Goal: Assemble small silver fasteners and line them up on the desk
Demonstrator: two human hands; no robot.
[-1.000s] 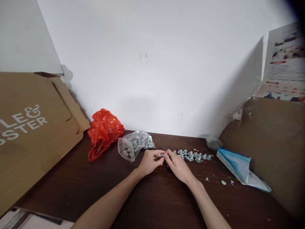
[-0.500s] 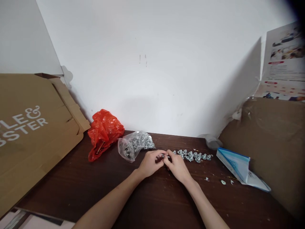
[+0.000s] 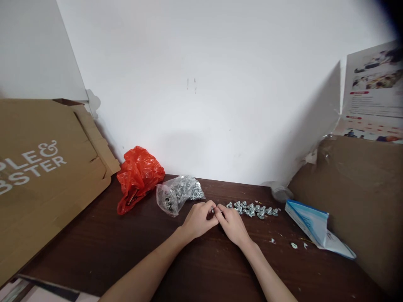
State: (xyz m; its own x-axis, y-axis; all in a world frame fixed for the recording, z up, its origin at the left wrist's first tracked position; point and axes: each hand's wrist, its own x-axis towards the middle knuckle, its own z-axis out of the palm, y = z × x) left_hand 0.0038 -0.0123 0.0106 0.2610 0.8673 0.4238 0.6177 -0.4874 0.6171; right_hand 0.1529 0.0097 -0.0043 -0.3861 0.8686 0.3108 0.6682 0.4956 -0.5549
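Hands have drawn closer; small metal fastener [image 3: 214, 209] pinched between both hands' fingers [image 3: 210, 208].

Near half of table [image 3: 195, 272] open. Far edge blocked: red bag [image 3: 138, 176], clear bag [image 3: 178, 193], row of metal parts [image 3: 252, 208]. Cardboard [image 3: 47, 176] closes left; box [image 3: 362, 201], booklet [image 3: 315, 222] close right.

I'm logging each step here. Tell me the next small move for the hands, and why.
Probably set the small metal piece down at the near end of the row of pieces. Both the left hand and the right hand pinch it together right beside that row, and the clear bag of loose parts lies just left.
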